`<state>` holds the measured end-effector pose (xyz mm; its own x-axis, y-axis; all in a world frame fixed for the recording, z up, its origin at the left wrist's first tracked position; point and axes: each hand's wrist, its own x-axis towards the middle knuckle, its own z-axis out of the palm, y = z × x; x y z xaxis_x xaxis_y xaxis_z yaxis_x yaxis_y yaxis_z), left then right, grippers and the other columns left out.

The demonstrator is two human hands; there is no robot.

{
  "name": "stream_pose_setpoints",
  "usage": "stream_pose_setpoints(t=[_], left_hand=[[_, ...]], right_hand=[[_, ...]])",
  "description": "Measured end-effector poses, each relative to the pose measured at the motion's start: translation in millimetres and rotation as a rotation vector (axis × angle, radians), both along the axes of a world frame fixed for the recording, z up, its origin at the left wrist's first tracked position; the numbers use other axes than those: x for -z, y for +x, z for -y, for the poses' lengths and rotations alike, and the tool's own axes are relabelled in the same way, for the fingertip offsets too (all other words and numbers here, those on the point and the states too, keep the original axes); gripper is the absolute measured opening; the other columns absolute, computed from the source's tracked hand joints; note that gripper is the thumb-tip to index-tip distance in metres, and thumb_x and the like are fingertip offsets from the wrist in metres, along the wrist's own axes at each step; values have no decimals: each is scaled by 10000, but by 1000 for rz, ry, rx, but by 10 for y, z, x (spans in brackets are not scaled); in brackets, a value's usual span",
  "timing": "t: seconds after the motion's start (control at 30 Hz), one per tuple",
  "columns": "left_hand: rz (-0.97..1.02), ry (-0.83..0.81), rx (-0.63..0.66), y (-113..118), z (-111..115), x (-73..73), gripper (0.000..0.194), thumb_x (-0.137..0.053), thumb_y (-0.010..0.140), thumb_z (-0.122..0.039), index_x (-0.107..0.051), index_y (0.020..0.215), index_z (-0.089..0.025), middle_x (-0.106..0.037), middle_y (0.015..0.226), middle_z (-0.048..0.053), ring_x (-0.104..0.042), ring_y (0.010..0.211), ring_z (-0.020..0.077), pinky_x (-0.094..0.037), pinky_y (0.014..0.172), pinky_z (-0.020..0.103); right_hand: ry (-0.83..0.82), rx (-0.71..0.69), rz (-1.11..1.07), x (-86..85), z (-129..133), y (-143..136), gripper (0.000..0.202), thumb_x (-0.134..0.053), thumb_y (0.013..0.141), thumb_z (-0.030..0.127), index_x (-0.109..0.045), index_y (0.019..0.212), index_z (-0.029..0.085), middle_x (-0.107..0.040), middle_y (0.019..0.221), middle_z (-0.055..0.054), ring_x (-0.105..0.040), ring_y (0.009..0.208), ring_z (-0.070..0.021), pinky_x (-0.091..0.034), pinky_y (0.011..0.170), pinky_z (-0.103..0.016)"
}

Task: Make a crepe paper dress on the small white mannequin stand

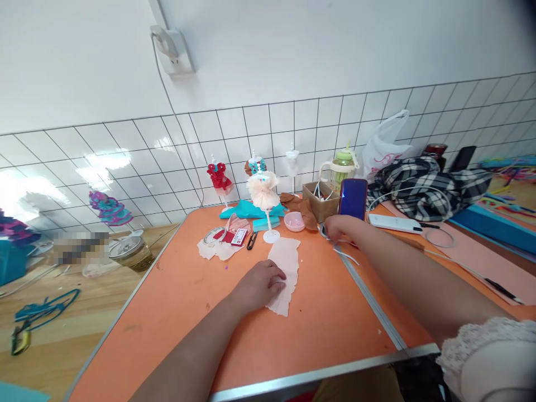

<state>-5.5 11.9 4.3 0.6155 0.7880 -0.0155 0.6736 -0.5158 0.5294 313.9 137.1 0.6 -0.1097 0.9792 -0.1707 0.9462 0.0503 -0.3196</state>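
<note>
My left hand [262, 283] rests on a pale peach strip of crepe paper [288, 257] with ragged edges, its fingers curled and pressing on the strip. Across the table, my right hand [337, 228] reaches down beside a purple-screened phone [353, 198]; its fingers are bent together around something small that I cannot make out. Just behind the strip, a small white dress-form stand [271, 237] carries a ruffled cream paper dress [263, 190]. Black thread snips [252, 241] and a red-and-white small box [239, 237] lie to the left of the stand.
Behind stand a red paper dress [219, 177], a white form [292, 162], a cardboard box [320, 202] and a green-lidded jug [343, 167]. A pink bowl [294, 221] sits near brown and turquoise paper [243, 209]. A white power bank [395, 223] and plaid cloth [431, 187] lie right.
</note>
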Motion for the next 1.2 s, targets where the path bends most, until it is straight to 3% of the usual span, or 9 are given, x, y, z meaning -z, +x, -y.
stream_pose_setpoints(t=[0.17,0.37,0.67,0.9,1.03,1.2], left_hand=[[5,18,31,-19,-13,21,210,-527,829,-315,-667,964,-237,-580,1045,56,-553,987,212,-449,851,313],[9,22,30,-27,-14,30,206,-530,836,-333,-653,980,-251,-568,1056,48,-546,1010,216,-457,847,322],[-9,18,34,-27,-1,22,208,-530,832,-335,-649,979,-248,-568,1051,50,-545,997,220,-448,864,334],[-39,-20,39,-33,1,-8,250,-580,782,-246,-641,1024,-257,-551,1097,55,-552,1005,226,-459,841,333],[-39,-22,35,-48,6,-5,255,-585,793,-280,-642,1041,-258,-556,1103,57,-559,1003,231,-463,828,336],[36,66,-59,14,30,3,251,-540,840,-355,-649,1037,-244,-600,1072,56,-560,1011,229,-449,868,350]], right_hand=[[-174,21,88,1,154,-18,82,-711,498,153,-690,577,149,-632,542,-30,-615,560,-198,-462,569,-287],[-10,61,58,22,489,103,143,-654,644,245,-729,766,248,-719,835,-12,-639,811,-196,-408,609,-233],[75,19,11,92,693,251,194,-565,780,352,-751,832,339,-733,907,38,-643,865,-193,-403,641,-247],[307,149,-260,136,688,379,253,-597,749,424,-743,885,268,-712,922,-11,-623,791,-189,-415,613,-251],[263,164,-464,149,686,309,339,-673,671,466,-718,869,194,-677,734,-25,-571,651,-157,-392,565,-249],[59,100,-931,62,772,-68,443,-649,682,571,-668,811,148,-653,777,-43,-411,518,-73,-294,464,-214]])
